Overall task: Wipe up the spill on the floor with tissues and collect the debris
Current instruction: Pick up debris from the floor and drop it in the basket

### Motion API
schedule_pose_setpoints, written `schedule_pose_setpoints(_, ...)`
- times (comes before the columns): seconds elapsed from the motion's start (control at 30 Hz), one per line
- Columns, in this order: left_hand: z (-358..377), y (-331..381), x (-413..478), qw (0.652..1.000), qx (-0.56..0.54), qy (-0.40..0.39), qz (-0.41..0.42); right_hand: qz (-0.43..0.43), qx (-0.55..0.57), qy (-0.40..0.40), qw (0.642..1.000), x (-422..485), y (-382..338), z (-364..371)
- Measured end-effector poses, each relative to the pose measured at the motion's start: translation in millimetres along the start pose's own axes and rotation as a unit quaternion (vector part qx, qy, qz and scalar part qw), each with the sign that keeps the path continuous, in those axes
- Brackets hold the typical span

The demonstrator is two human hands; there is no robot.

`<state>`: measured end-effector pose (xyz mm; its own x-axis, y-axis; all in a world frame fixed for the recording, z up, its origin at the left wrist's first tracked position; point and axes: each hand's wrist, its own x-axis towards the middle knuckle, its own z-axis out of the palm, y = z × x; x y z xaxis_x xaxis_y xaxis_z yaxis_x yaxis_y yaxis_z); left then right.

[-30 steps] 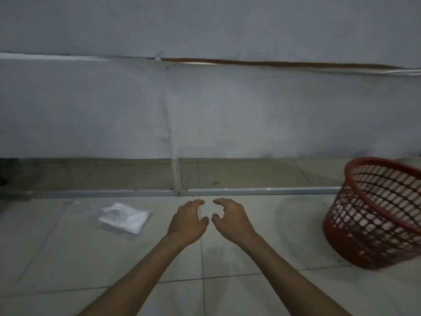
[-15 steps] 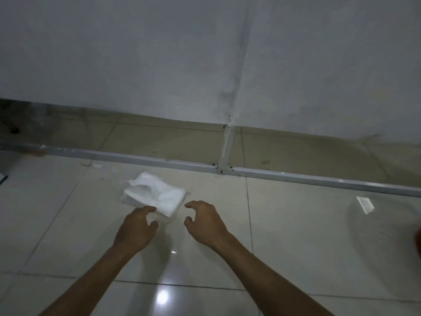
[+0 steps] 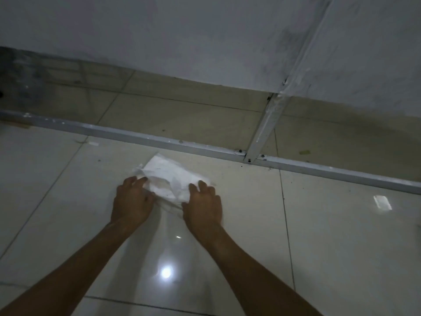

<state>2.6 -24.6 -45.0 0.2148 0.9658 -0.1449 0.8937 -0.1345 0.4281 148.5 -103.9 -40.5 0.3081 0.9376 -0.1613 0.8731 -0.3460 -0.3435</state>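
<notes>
White crumpled tissue wad (image 3: 169, 179) lies on the glossy pale floor tiles (image 3: 330, 236), centre of view, just near of the grey metal floor rail (image 3: 127, 135) that runs left to right across the scene. Its far corner points at the rail and stops short of it.

Both hands are on the wad's near half, 1 per side:
- left hand (image 3: 132, 201): at the wad's left edge, fingers curled over the crumpled left corner, thumb toward the middle. Touching paper. Fingertips are hidden by the hand itself, so can't tell if it is pinching or only pressing.
- right hand (image 3: 202, 205): at the wad's right near edge, fingers spread flat on top of the tissue, palm down. Looks like pressing rather than clenching; a firm grasp can't be confirmed.

Tissue sits between the 2 hands and extends far of them; most of the far half is uncovered. It appears to rest on the tile, though the near edge between the hands is blurred.

A vertical metal post (image 3: 266, 131) meets the rail right of the wad. Beyond the rail are a strip of darker tile and a grey wall panel (image 3: 182, 42). Small pale scrap (image 3: 382, 202) lies on the tile well right of the hands. Ceiling-light glare sits on the tile between the forearms.
</notes>
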Motion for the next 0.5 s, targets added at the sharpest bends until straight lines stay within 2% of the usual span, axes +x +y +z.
schedule_pose_setpoints(0.1,14,7,2,0.999,0.000,-0.019,0.042,0.007,-0.009,0.011,1.000,9,25,-11)
schedule_pose_setpoints(0.4,10,42,16,0.993,-0.005,-0.101,0.051,0.030,-0.030,-0.043,0.998,40,52,-34)
schedule_pose_setpoints(0.5,0,48,17,0.989,-0.001,-0.134,0.057,0.014,-0.038,-0.050,0.998,43,53,-43)
